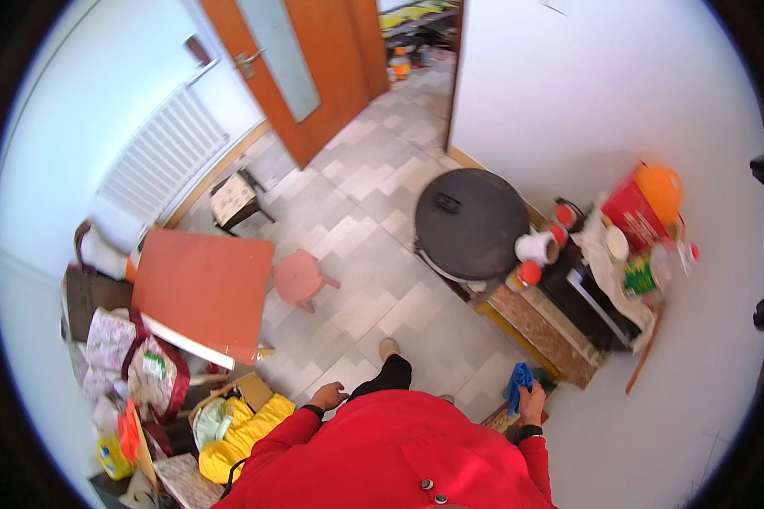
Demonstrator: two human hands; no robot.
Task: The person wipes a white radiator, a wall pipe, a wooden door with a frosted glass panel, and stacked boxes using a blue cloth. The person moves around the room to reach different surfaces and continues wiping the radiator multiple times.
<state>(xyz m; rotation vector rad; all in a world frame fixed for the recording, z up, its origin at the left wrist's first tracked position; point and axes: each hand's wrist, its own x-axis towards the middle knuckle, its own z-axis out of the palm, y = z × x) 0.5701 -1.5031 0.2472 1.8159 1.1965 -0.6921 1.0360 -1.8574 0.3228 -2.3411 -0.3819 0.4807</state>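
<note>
My right hand (532,402), at the lower right beside the red jacket, grips a crumpled blue cloth (520,385). My left hand (328,396) hangs on the other side of the body with slightly bent fingers and holds nothing that I can see. Close to it, at the lower left, lies a bright yellow bag or garment (248,439). Beyond both hands spreads the grey tiled floor (356,286), where one shoe shows.
A red plastic stool (299,278) stands by a red-topped table (204,289). At right, a round black griddle (472,224) adjoins a cluttered cabinet with jars. A small patterned stool (234,200) is near the radiator (165,153). An orange door (318,70) stands ajar.
</note>
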